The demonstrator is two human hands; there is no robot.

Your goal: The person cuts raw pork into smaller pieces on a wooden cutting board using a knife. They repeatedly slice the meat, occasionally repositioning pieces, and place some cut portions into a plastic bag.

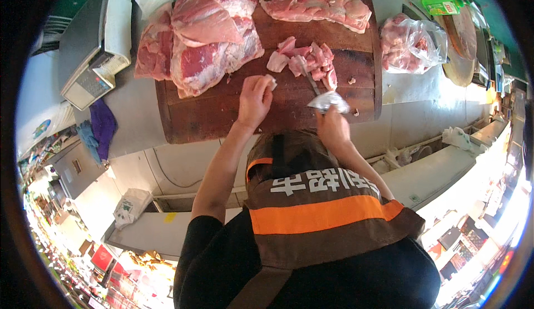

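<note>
On a dark wooden cutting board [250, 117], my left hand [256, 100] has its fingers closed around a small pale piece [272, 83], perhaps meat or fat. My right hand [334, 126] grips a shiny metal tool [330, 101]; a narrow bar extends from it to the cut meat, and glare and blur hide its exact kind. Chunks of raw meat [320, 59] lie in a loose pile just beyond both hands. Large slabs of raw meat [208, 54] overlap at the board's left, past its edge. A long cut of meat [317, 6] lies along the far side.
A scale [89, 73] stands left on the metal counter [135, 119], near a purple cloth [103, 123]. To the right are a clear plastic bag of meat [402, 48] and a green bottle [442, 5]. Small scraps [352, 81] dot the board.
</note>
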